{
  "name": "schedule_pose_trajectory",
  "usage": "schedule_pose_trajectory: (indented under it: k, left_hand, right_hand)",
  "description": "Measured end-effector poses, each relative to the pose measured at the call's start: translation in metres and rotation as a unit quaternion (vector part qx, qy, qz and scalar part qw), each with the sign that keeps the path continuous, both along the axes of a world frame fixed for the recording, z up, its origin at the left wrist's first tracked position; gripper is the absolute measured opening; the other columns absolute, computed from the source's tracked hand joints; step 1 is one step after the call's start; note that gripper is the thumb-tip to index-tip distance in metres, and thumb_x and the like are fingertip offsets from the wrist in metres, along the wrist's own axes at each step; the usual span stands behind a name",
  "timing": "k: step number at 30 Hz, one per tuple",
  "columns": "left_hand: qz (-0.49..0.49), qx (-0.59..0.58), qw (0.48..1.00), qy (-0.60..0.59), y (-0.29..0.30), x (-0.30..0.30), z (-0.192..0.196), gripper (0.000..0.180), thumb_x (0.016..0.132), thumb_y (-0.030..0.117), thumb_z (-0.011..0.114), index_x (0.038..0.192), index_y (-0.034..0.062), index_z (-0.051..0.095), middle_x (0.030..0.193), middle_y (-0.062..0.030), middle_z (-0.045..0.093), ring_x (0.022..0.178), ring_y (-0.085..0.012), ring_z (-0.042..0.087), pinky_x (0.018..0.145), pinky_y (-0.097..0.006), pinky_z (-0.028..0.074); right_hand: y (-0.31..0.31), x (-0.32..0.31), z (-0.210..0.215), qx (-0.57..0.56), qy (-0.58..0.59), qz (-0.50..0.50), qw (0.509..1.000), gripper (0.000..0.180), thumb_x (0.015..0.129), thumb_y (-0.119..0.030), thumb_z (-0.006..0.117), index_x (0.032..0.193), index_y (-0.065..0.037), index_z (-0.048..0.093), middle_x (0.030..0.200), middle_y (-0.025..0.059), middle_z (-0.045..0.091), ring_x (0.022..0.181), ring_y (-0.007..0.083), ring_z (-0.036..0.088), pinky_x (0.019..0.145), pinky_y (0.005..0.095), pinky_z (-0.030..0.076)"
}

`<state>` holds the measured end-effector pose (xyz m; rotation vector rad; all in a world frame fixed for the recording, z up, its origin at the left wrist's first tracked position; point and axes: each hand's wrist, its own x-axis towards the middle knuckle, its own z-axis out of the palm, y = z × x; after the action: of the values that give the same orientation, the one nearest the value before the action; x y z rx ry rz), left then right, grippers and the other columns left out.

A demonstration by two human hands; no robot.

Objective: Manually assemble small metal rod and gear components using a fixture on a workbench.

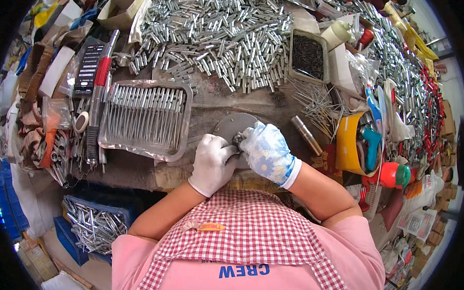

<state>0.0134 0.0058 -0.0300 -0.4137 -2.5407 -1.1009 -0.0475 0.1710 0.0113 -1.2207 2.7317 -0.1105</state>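
As steadiness is presumably wanted, dark metal part [238,138] is pinched by right grip [266,152] | left grip [212,164] curled alongside, closure cannot be told | near front edge of table [205,100]

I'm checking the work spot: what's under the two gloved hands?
A round grey plate shows its far part beyond the left hand and right hand; they cover much of its near side, and whatever lies beneath the palms is hidden.

Small dark piece [237,139] between gloved fingers [250,135] mostly covered; grey disc [235,122] beneath fingers partly hidden; phone text [90,64] left of fingers too small to read; tube pile [210,32] beyond fingers cut by upper edge.
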Motion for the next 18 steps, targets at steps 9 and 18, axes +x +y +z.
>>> schedule_pose_trajectory:
  k: [9, 18]
  left_hand:
    - [0.007, 0.010, 1.000, 0.002, 0.001, 0.000, 0.003, 0.011, 0.067, 0.005, 0.074, 0.077, 0.0079, 0.071, 0.075, -0.0051, 0.060, 0.080, -0.0265, 0.056, 0.072, -0.038, 0.048]
    - [0.002, 0.009, 1.000, -0.014, 0.002, 0.001, 0.004, 0.011, 0.067, 0.006, 0.074, 0.079, 0.0069, 0.072, 0.076, -0.0060, 0.060, 0.078, -0.0264, 0.056, 0.070, -0.038, 0.048]
  right_hand:
    - [0.109, 0.020, 0.005, -0.048, 0.214, -0.259, 0.941, 0.089, 0.072, -0.052, 0.076, 0.144, -0.008, 0.046, 0.104, 0.0099, 0.060, 0.091, 0.0244, 0.057, 0.079, 0.0372, 0.049]
    - [0.070, 0.059, 0.004, -0.459, -0.086, -0.148, 0.872, 0.067, 0.079, -0.008, 0.065, 0.142, -0.002, 0.043, 0.103, 0.0215, 0.064, 0.082, 0.0381, 0.066, 0.071, 0.0410, 0.055]
